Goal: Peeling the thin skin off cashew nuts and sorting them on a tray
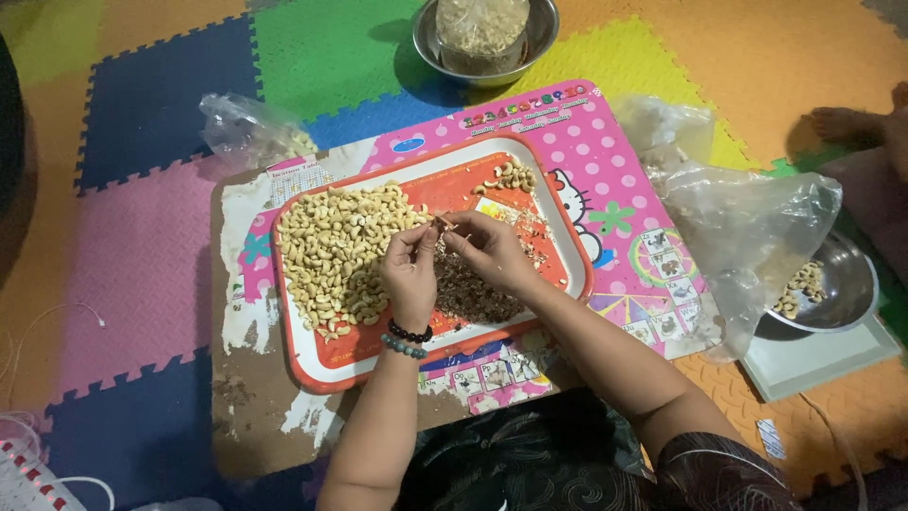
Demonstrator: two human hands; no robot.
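left hand grip pinched shut on cashew, frame centre | right hand fingertips closed on same cashew | above red tray | cashew pile left | husk scraps below | steel bowl right edge

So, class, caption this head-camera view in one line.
Both hands pinch a cashew over a tray of nuts.

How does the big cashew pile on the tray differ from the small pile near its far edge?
The big cashew pile fills the left part of the tray, beside the left hand; the small pile is a loose handful at the far edge, beyond the right hand. The big one is heaped and dense, the small one thin and scattered. Both are pale nuts lying on the same tray.
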